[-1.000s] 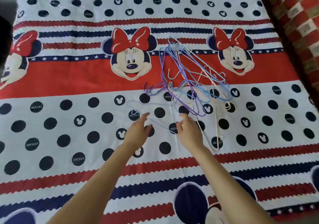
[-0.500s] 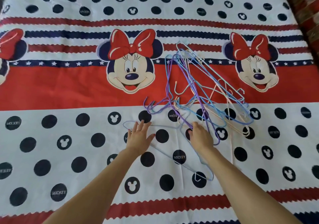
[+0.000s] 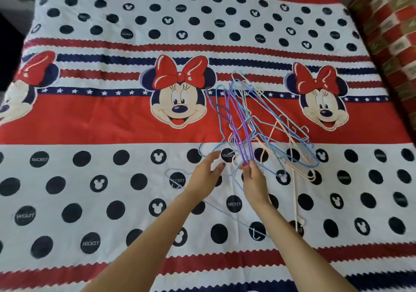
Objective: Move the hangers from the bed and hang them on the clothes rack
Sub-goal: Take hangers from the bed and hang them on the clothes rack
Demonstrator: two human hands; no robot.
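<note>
On the bed, spread with a cartoon-mouse cover of red bands, navy stripes and black dots, a tangle of thin wire hangers lies a little to the three o'clock side of centre, purple, blue and pale peach ones crossed over one another. The heap runs from the red band down onto the dotted white band, its far tips pointing to twelve o'clock between the two printed mouse faces.

Look at the right hand, reaching in from six o'clock: thumb and fingers are pinched together on the near ends of the purple hangers, which slant up and away from the fingertips toward eleven o'clock. How many wires sit in that pinch, I cannot tell.

Just beside it at nine o'clock comes the left hand, fingers straight and slightly spread, thumb out, holding nothing; its fingertips are near a blue hook at the heap's near edge, and whether they touch it I cannot say.

One pale blue hanger lies apart from the heap, flat on the dotted band under both forearms, its hook out at five o'clock. A peach one trails down from the heap toward five o'clock. Over at two o'clock, past the mattress edge, a red-and-white checked cloth shows.
</note>
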